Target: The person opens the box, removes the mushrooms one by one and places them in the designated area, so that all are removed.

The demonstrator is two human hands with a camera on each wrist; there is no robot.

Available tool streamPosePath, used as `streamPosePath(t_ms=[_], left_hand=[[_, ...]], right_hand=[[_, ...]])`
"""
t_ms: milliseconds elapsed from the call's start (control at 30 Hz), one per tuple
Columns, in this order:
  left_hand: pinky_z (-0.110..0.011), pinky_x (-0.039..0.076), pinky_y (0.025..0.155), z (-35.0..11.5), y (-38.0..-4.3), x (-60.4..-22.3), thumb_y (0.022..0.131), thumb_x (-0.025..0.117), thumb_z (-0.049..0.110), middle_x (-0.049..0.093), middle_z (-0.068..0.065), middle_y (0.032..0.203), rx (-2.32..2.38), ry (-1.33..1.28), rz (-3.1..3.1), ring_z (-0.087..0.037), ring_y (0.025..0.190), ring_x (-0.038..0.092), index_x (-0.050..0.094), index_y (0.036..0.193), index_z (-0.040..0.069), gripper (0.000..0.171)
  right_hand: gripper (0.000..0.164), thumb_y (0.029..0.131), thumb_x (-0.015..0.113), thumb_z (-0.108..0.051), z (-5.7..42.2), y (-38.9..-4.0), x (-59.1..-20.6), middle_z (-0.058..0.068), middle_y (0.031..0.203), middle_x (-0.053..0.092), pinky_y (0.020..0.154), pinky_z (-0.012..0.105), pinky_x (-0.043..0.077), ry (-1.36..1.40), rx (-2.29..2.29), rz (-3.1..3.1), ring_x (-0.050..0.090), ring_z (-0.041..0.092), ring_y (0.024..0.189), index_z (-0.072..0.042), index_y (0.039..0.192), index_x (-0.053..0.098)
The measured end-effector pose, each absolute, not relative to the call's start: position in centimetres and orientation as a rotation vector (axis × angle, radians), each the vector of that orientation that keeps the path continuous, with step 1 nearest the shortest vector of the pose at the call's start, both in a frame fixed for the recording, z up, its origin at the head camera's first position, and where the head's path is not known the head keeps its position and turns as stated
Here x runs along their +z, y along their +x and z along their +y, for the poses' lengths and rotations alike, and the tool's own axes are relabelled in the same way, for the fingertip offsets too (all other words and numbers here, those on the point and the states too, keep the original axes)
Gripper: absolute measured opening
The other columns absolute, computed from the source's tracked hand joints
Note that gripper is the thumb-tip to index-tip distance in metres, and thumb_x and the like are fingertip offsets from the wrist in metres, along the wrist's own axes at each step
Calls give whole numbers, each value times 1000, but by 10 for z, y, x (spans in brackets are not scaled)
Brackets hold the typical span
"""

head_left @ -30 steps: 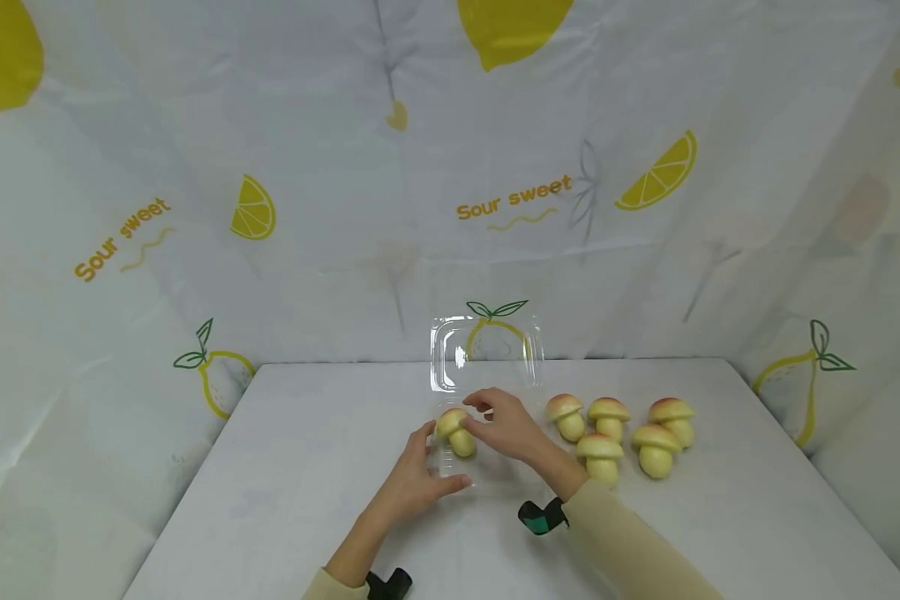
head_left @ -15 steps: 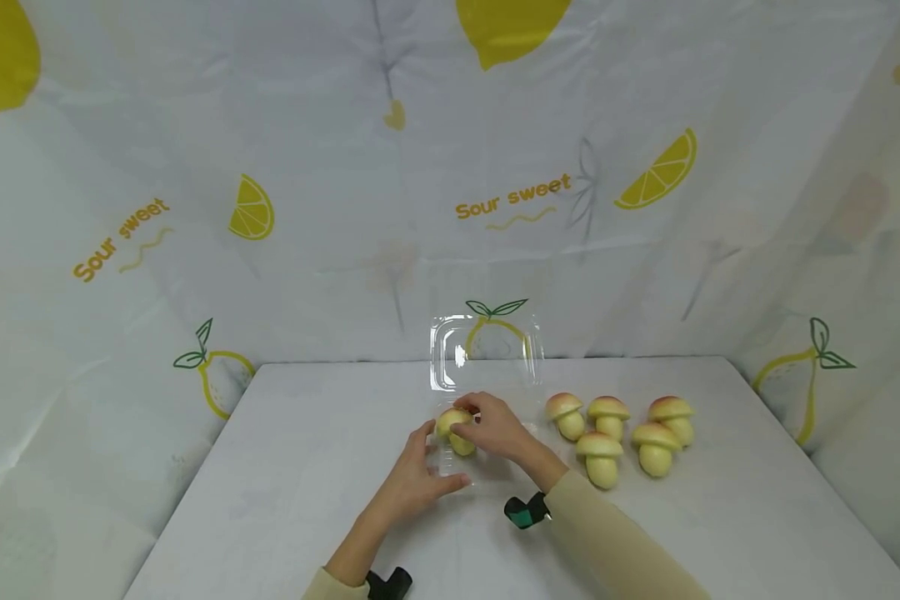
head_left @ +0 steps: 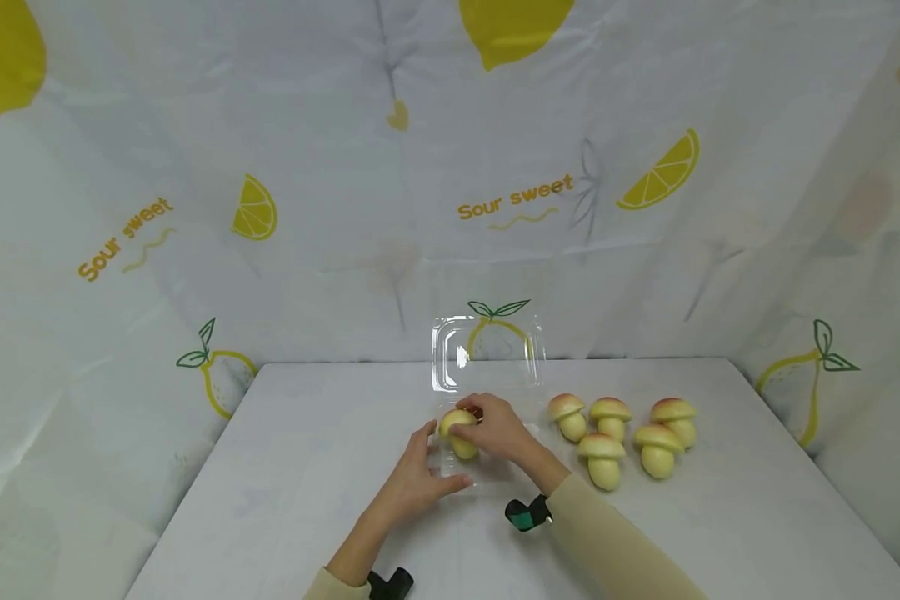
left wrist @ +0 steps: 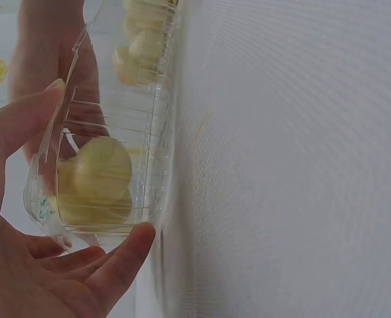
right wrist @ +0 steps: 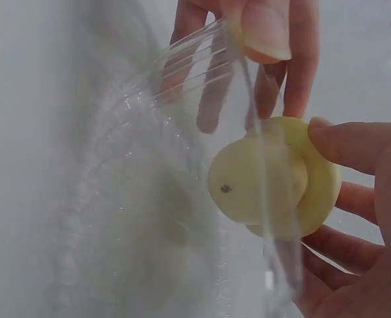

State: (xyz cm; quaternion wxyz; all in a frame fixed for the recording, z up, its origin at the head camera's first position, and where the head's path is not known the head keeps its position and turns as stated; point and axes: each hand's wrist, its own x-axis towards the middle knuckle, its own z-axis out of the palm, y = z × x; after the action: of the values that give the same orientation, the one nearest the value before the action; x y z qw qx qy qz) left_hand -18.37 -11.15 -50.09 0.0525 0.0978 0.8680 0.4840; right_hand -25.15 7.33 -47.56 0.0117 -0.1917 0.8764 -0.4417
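Note:
A clear plastic clamshell box (left wrist: 119, 122) lies on the table with its lid (head_left: 442, 367) raised at the back. My left hand (head_left: 412, 479) grips the box at its left front corner, thumb on the front rim and fingers against the left side. Inside the box, at the left, is a pale yellow mushroom-shaped piece (head_left: 462, 448), its cap toward the back and its stem toward me. My right hand (head_left: 497, 427) holds it by the cap between thumb and fingers. In the right wrist view, the stem end of the mushroom-shaped piece (right wrist: 238, 185) shows a small dark spot through the plastic.
Several more mushroom-shaped pieces (head_left: 601, 460) with reddish cap tops lie to the right of the box on the white table (head_left: 292, 467). A lemon-printed curtain (head_left: 330, 208) hangs behind and along both sides.
My right hand has moved slightly left and its fingers have closed around the cap of the mushroom-shaped piece. My left hand stays in place on the box.

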Motion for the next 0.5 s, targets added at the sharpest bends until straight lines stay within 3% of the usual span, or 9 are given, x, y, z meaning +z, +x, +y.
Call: streamPosePath(t_ms=[500], left_hand=[[-58, 45, 104, -112, -184, -501, 80, 87, 38, 35, -24, 156, 1472, 299, 2645, -43, 136, 46, 24, 157, 1, 107]], right_hand=[[37, 88, 81, -27, 86, -232, -443, 4, 106, 68, 82, 36, 56, -594, -1394, 2795, 66, 20, 95, -4, 115, 72]])
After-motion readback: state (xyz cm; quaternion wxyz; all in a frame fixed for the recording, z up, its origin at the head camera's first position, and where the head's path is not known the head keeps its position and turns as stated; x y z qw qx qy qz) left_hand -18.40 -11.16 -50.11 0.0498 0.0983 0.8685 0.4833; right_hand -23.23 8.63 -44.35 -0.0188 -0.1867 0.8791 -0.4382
